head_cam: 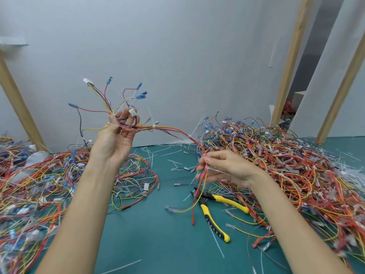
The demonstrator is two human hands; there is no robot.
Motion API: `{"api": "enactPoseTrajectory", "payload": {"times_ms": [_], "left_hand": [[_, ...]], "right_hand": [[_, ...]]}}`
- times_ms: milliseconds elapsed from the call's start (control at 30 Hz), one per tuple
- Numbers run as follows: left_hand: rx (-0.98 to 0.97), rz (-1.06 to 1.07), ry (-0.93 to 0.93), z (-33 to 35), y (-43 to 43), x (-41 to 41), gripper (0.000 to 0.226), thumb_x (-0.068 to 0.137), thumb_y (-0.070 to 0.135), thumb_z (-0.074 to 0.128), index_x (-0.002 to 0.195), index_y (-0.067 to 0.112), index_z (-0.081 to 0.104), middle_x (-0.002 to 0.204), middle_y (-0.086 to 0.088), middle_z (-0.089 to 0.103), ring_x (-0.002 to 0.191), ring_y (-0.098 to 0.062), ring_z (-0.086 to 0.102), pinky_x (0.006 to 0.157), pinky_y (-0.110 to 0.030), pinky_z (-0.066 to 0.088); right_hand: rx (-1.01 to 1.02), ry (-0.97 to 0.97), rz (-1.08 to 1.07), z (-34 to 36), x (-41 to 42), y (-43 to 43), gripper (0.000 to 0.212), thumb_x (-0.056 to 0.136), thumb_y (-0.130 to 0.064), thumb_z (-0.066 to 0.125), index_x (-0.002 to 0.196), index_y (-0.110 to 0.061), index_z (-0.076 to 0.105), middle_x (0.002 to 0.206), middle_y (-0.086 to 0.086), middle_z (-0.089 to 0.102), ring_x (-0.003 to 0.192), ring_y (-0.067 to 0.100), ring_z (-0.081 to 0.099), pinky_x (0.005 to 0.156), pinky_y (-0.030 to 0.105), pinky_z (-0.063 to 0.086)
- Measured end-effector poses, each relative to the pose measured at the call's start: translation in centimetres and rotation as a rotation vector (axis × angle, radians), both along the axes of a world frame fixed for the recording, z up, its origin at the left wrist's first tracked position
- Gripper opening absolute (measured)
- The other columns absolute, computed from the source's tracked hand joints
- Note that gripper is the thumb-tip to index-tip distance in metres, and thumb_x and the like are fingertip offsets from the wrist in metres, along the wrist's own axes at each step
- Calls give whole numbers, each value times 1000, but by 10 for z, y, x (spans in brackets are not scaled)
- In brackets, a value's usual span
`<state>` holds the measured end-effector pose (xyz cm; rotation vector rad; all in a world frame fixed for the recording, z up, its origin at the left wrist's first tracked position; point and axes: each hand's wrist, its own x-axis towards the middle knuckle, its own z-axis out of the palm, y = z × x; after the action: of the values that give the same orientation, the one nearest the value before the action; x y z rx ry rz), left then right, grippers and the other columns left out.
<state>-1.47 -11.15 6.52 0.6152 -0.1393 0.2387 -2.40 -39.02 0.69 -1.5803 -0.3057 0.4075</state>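
A big left wire pile (39, 184) lies at 8 o'clock in the view, on a green mat (148, 234). It is a mess of red, yellow, blue and black wires.

Just past it, at 10 o'clock from the middle, the left hand (116, 135) is up in the air with its palm facing the camera. Its fingers curl around one wire bundle (171, 129) and hold it tight. Short wires fan out from the top of this hand toward 12 o'clock. They end in little blue plugs (141, 95) and a white plug (86, 80).

The wire bundle runs from the left hand toward 3 o'clock, then bends down to the right hand (227, 169). So the bundle hangs in the air between both hands, above the mat. A thin white tie (153, 126) wraps it just beside the left hand.

The right hand is lower, at 4 o'clock from the middle. Its thumb and first finger pinch the red and yellow wires. The loose ends hang down toward 6 o'clock.

Under those ends, yellow and black cutters (223, 199) lie on the mat. Small white tie scraps (171, 153) are spread over the mat at 12 o'clock from the cutters.

At 3 o'clock in the view sits the right wire pile (296, 165), touching the right arm.
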Motion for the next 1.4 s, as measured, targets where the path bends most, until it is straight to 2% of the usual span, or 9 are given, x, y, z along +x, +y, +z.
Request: {"api": "enactPoseTrajectory", "payload": {"times_ms": [333, 467, 733, 867, 967, 1167, 1267, 1333, 1400], "left_hand": [[18, -28, 76, -1, -2, -3, 37, 107, 25, 23, 91, 9, 52, 106, -13, 63, 79, -17, 73, 83, -33, 58], [13, -1, 73, -3, -3, -1, 36, 107, 22, 22, 92, 7, 51, 89, -12, 68, 76, -19, 73, 75, -32, 61], [83, -32, 59, -8, -10, 1, 39, 107, 21, 25, 99, -4, 53, 86, -13, 74, 77, -17, 74, 70, -28, 60], [116, -128, 26, -7, -15, -3, 48, 104, 19, 35, 80, 0, 71, 96, -14, 74, 85, -18, 73, 80, -32, 60], [208, -60, 19, -6, -17, -4, 31, 102, 19, 44, 89, 3, 67, 93, -9, 75, 77, -13, 73, 65, -25, 59], [482, 140, 121, -15, -24, -5, 18, 96, 24, 55, 87, 11, 64, 69, 5, 69, 60, -6, 68, 56, -21, 58], [531, 17, 168, -18, -28, -5, 14, 94, 16, 59, 86, 6, 66, 67, 1, 71, 63, -8, 69, 60, -21, 58], [567, -95, 173, -18, -30, -7, 6, 88, 7, 65, 89, 2, 68, 74, -5, 73, 68, -14, 69, 64, -23, 59], [652, -134, 157, -19, -34, -8, 11, 81, 1, 70, 92, 1, 70, 80, -10, 73, 73, -18, 69, 66, -25, 59]], "right_hand": [[199, 37, -140, 9, 4, -6, 21, 97, -12, 55, 110, 0, 66, 104, 18, 73, 96, 37, 71, 71, 36, 62], [186, 17, -85, 9, 2, -5, 25, 90, -18, 62, 110, -3, 67, 106, 16, 72, 98, 38, 71, 72, 36, 62], [76, -19, 274, 18, -12, 2, 14, 91, -18, 67, 104, -12, 66, 109, 18, 69, 99, 44, 69, 63, 31, 61], [-81, 25, 546, 20, -24, 22, 8, 100, -15, 55, 103, -11, 60, 106, 14, 68, 96, 37, 71, 67, 31, 61], [-194, 90, 712, 14, -34, 46, 11, 103, -12, 48, 100, -11, 58, 96, 8, 70, 89, 29, 73, 67, 30, 60], [-435, 124, 879, 1, -56, 92, 18, 103, -6, 42, 92, -7, 56, 115, 52, 49, 99, 66, 52, 65, 25, 60], [-490, 157, 767, -6, -61, 105, 15, 98, -4, 44, 90, 1, 56, 113, 52, 50, 65, 40, 70, 55, 24, 59], [-540, 153, 678, -15, -60, 111, 18, 95, -6, 43, 97, 7, 55, 112, 50, 53, 48, 20, 67, 51, 22, 57], [-623, 144, 637, -22, -59, 117, 24, 94, -9, 42, 96, 11, 55, 111, 48, 56, 43, 18, 64, 49, 22, 56]]}}
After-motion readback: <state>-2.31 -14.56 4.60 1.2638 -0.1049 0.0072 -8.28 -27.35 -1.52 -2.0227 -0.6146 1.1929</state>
